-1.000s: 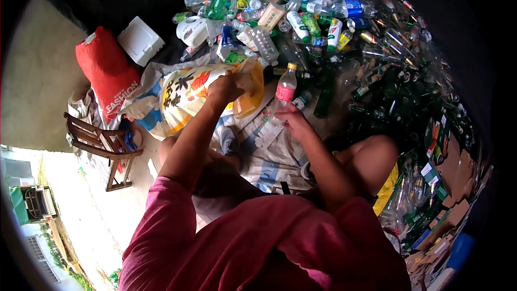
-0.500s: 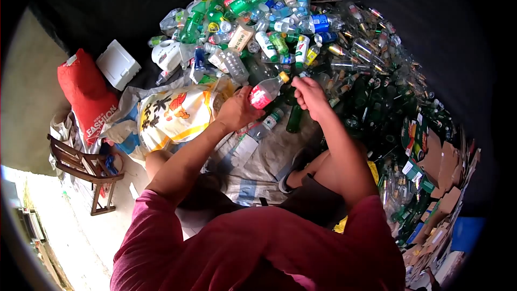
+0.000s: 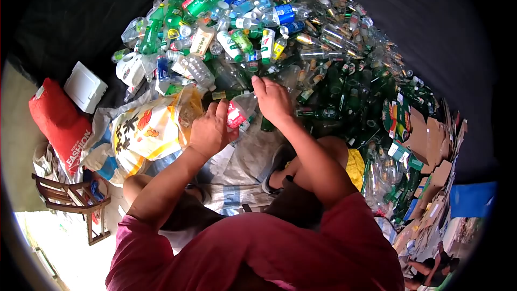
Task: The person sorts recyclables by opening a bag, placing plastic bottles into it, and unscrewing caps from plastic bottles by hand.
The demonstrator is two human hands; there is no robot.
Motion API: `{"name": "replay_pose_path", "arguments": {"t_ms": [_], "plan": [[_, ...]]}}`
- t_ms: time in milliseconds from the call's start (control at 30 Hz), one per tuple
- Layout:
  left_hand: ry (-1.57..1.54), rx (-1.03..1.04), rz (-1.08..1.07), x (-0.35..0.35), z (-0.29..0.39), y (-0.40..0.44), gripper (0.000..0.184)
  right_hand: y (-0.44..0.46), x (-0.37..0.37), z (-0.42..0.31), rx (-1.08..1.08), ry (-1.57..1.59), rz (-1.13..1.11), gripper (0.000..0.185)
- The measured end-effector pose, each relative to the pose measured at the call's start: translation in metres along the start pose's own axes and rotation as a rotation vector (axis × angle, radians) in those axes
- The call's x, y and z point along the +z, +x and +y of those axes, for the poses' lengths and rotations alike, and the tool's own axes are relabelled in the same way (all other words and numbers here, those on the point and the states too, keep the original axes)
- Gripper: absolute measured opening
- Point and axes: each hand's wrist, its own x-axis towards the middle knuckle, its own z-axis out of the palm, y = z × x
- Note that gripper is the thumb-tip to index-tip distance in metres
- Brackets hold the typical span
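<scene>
My left hand is closed round the lower part of a clear plastic bottle with a red label. The bottle slants up to the right, toward my right hand. The fingers of that hand are curled over the bottle's neck end, and they hide its cap. Just left of my left hand lies a white and yellow printed sack. Beyond both hands rises a heap of plastic bottles. Dark green glass bottles are piled to the right of my right hand.
A red bag, a white foam box and a wooden chair stand at the left. Flattened cardboard is stacked at the right. Another person shows at the lower right. A woven sheet lies between my feet.
My right hand, apart from the bottle before, has come over its neck end, where the yellow cap showed. My left hand still holds the bottle. The view has turned somewhat to the right.
</scene>
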Motion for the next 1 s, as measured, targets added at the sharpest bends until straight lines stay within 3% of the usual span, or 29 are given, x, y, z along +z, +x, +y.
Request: {"name": "replay_pose_path", "arguments": {"t_ms": [100,200,233,300,333,367,433,467,500,567,633,733,833,900,933,967,1000], "plan": [[-0.181,-0.023,0.016,0.003,0.004,-0.001,0.068,-0.004,-0.008,-0.001,-0.072,-0.042,0.068,0.047],[-0.904,0.005,-0.195,0.000,0.004,0.000,0.061,-0.009,-0.017,-0.001,-0.175,0.064,0.023,0.043],[-0.906,0.010,-0.198,-0.002,0.000,-0.001,0.061,-0.011,-0.021,-0.002,-0.171,0.061,0.028,0.043],[-1.425,-0.283,-0.707,-0.015,-0.008,-0.003,0.058,-0.012,-0.028,-0.005,-0.211,0.246,-0.108,0.043],[-1.504,-0.243,-0.795,-0.008,-0.018,-0.003,0.071,-0.013,-0.029,-0.005,-0.213,0.280,-0.127,0.043],[-1.500,-0.240,-0.800,-0.006,-0.017,-0.003,0.071,-0.013,-0.028,-0.004,-0.210,0.282,-0.121,0.043],[-1.415,-0.236,-0.713,-0.007,-0.013,-0.001,0.065,-0.012,-0.025,0.000,-0.145,0.184,-0.062,0.043],[-1.352,-0.074,-0.479,0.004,-0.008,-0.006,0.079,-0.012,-0.025,0.001,-0.146,0.187,-0.059,0.043],[-1.347,-0.075,-0.478,0.003,-0.004,-0.007,0.079,-0.012,-0.025,0.001,-0.090,0.071,0.016,0.043],[-0.239,0.041,-0.066,-0.004,0.003,-0.009,0.090,-0.010,-0.026,0.000,-0.006,-0.066,0.077,0.045],[0.076,0.047,-0.012,-0.003,0.014,-0.011,0.095,-0.005,-0.025,0.000,0.051,-0.056,0.030,0.046],[0.137,0.102,0.101,0.008,0.004,-0.007,0.090,-0.003,-0.029,0.003,0.063,-0.019,-0.010,0.048],[-0.062,0.007,-0.039,-0.003,0.009,-0.002,0.076,-0.002,-0.032,0.007,0.027,0.024,-0.015,0.047],[-0.501,-0.014,-0.312,-0.004,-0.007,0.003,0.075,-0.002,-0.035,0.006,-0.019,0.095,-0.012,0.049],[-1.000,-0.004,-0.370,0.001,-0.008,0.004,0.073,-0.002,-0.038,0.005,-0.032,0.145,-0.043,0.048],[-1.291,-0.080,-0.499,0.001,-0.012,0.002,0.076,-0.004,-0.042,0.004,-0.046,0.193,-0.074,0.048],[-1.351,-0.116,-0.589,0.000,-0.016,0.002,0.079,-0.004,-0.042,0.005,-0.069,0.255,-0.080,0.047]]}}
